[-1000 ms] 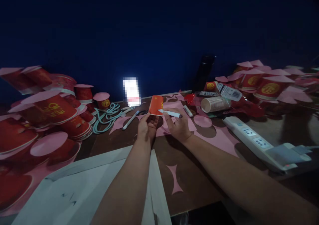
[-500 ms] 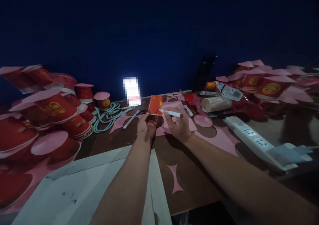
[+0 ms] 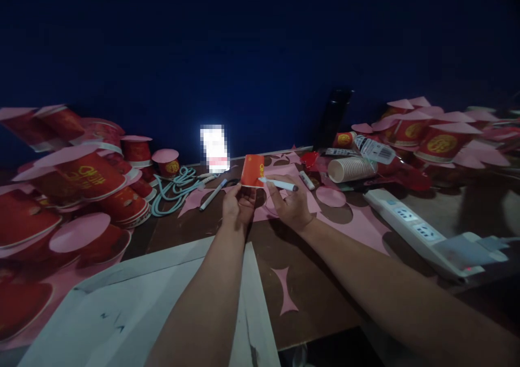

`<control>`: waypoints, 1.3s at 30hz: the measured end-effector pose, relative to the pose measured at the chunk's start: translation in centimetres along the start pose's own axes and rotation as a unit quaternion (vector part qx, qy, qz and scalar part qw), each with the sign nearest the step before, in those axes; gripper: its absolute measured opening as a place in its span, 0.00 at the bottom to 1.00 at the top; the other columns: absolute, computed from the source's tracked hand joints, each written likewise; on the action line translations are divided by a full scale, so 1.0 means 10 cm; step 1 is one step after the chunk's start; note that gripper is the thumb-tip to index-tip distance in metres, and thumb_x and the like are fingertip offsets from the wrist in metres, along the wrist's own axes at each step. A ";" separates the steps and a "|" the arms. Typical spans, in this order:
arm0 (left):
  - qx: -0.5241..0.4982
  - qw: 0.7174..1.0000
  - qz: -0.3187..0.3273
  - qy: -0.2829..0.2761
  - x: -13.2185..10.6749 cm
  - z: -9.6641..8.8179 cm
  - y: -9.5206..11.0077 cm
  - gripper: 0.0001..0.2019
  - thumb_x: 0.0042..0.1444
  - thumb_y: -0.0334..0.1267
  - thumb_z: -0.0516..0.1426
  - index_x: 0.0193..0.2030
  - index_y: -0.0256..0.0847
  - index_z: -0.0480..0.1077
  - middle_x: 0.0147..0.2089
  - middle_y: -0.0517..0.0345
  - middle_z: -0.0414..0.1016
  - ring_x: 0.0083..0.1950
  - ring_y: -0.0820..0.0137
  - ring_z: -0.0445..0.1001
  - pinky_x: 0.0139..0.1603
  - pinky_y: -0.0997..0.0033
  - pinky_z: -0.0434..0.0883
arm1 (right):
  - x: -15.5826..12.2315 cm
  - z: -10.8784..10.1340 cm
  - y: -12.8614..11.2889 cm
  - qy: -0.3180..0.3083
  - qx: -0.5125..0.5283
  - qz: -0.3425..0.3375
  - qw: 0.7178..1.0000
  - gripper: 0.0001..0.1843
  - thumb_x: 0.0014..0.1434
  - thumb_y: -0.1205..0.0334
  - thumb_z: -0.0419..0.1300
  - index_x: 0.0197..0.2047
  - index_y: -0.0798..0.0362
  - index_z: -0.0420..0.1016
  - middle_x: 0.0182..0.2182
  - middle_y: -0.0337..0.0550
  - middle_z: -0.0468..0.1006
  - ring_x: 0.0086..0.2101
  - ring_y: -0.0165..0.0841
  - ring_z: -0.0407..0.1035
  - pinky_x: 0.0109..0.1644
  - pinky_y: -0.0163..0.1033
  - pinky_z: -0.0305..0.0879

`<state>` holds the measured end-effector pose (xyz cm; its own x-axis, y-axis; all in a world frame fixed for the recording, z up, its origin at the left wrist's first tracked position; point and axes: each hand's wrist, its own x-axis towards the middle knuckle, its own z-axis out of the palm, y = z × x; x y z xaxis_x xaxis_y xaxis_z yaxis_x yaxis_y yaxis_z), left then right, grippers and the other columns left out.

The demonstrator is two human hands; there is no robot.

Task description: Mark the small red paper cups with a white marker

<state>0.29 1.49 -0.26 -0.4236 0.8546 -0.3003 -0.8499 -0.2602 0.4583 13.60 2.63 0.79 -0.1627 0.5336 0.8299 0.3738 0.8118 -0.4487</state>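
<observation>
Both hands work over the pink paper sheet (image 3: 284, 174): her left hand (image 3: 239, 207) pinches a red cup (image 3: 252, 170) tilted up, apparently to steady its side, while the right hand (image 3: 290, 207) grips a white marker (image 3: 278, 184), tip at the cup's edge.

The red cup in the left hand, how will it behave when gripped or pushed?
The red cup looks like thin paper, so it is probably light; the left hand holds it by the fingertips. A firm squeeze would likely dent its wall. Laid sideways, its tapered shape would probably roll in a curve.
</observation>
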 end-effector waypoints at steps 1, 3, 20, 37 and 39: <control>-0.002 1.000 -0.003 -0.002 0.00 0.00 0.00 0.05 0.52 0.25 0.53 0.28 0.35 0.67 0.26 0.59 0.73 0.26 0.77 0.73 0.34 0.76 0.73 | 0.00 0.00 0.00 0.000 0.000 -0.001 1.000 0.09 0.61 0.60 0.54 0.43 0.49 0.73 0.39 0.44 0.79 0.41 0.36 0.72 0.48 0.45 0.68; -0.010 1.000 -0.006 -0.008 0.01 0.00 0.00 0.06 0.52 0.25 0.53 0.28 0.35 0.67 0.25 0.59 0.73 0.25 0.78 0.72 0.33 0.77 0.73 | 0.00 0.00 0.00 0.000 -0.001 -0.004 1.000 0.09 0.61 0.61 0.55 0.43 0.49 0.73 0.40 0.44 0.79 0.41 0.36 0.72 0.48 0.45 0.68; -0.009 1.000 -0.011 0.007 0.00 0.01 0.03 0.05 0.52 0.25 0.52 0.28 0.35 0.66 0.25 0.60 0.72 0.25 0.78 0.72 0.32 0.77 0.73 | 0.00 0.00 0.01 0.004 0.000 -0.005 1.000 0.08 0.61 0.61 0.55 0.43 0.49 0.72 0.39 0.43 0.78 0.42 0.35 0.72 0.48 0.44 0.68; -0.019 1.000 -0.011 -0.008 0.01 0.00 0.02 0.05 0.51 0.24 0.52 0.29 0.35 0.66 0.26 0.58 0.73 0.26 0.77 0.72 0.32 0.77 0.73 | 0.01 -0.01 0.01 0.007 -0.002 -0.012 1.000 0.08 0.61 0.62 0.55 0.42 0.50 0.72 0.39 0.44 0.79 0.41 0.36 0.72 0.48 0.45 0.68; -0.020 1.000 -0.013 -0.007 0.00 0.00 0.02 0.05 0.51 0.24 0.52 0.29 0.35 0.66 0.26 0.59 0.73 0.26 0.77 0.72 0.32 0.77 0.73 | 0.01 -0.01 0.01 0.008 -0.005 -0.011 1.000 0.08 0.60 0.62 0.56 0.42 0.50 0.72 0.39 0.44 0.79 0.41 0.36 0.72 0.48 0.45 0.68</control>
<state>0.06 1.47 -0.16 -0.3967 0.8672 -0.3010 -0.8727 -0.2546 0.4166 13.72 2.74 0.87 -0.1571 0.5125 0.8442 0.3793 0.8205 -0.4276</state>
